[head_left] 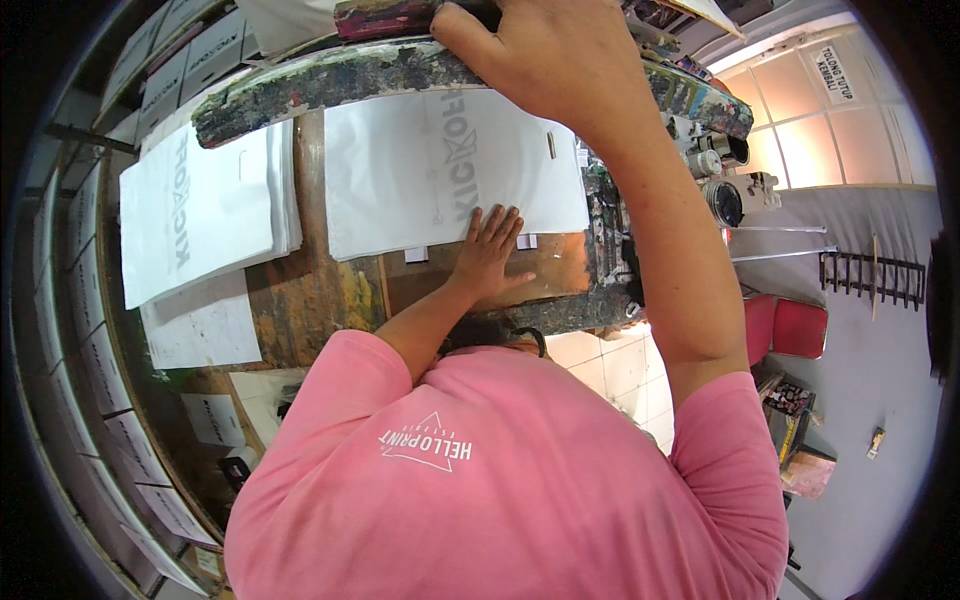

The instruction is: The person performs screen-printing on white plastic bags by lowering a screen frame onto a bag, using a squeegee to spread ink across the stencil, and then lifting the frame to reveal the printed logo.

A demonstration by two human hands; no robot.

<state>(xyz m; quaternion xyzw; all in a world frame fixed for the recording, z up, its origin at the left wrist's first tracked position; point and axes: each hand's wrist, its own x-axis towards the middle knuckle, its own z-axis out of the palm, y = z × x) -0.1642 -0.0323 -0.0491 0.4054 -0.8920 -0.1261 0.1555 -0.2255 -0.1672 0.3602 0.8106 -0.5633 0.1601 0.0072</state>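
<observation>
My left hand [490, 250] lies flat with fingers spread, its fingertips on the near edge of a flat white bag [390, 180]. The bag has a slot near its right end and faint grey lettering. It rests on a brown board [440, 283] on the ink-stained worktable. Beyond it my right hand [555, 55] reaches over a paint-crusted frame bar [320, 98]. Its thumb bends over a dark red, ink-stained bar [385, 18], perhaps a squeegee; the other fingers are mostly hidden or cut off by the upper edge.
A stack of similar white bags [205, 215] lies left on the table, over a white sheet [205, 325]. Racks of printed white pieces [110, 370] line the far left. Ink containers [722, 203] stand at right. A red chair [800, 325] is on the tiled floor side.
</observation>
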